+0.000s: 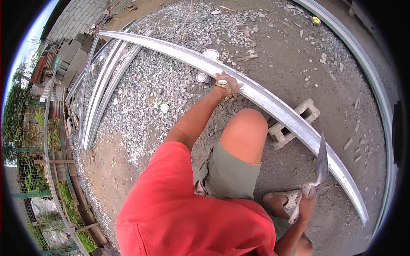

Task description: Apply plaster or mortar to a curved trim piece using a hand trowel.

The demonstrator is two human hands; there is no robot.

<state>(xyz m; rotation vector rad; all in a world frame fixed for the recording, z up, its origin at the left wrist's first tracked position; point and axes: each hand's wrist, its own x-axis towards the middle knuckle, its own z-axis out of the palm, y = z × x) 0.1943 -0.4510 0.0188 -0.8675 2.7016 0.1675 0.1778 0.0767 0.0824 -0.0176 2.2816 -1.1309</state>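
Note:
A long silvery metal channel [273,102] runs across in front of me, bent by the lens, from the far left to the near right. My left hand [229,83], with a watch on its wrist, grips the channel near its middle. Held low at the right, a pointed trowel [322,164] has its handle in my closed right hand [307,201]. The blade points away from me and overlaps the channel in view; whether they touch, I cannot tell. Under the channel sits a grey hollow concrete block [282,135], partly hidden by it.
Several more metal channels [102,89] lie on the gravel [145,89] at the left. Two cans [202,77] stand beside my left hand. A wire fence [36,170] is far left, stacked blocks [77,53] beyond. A long metal rail [371,77] curves along the right.

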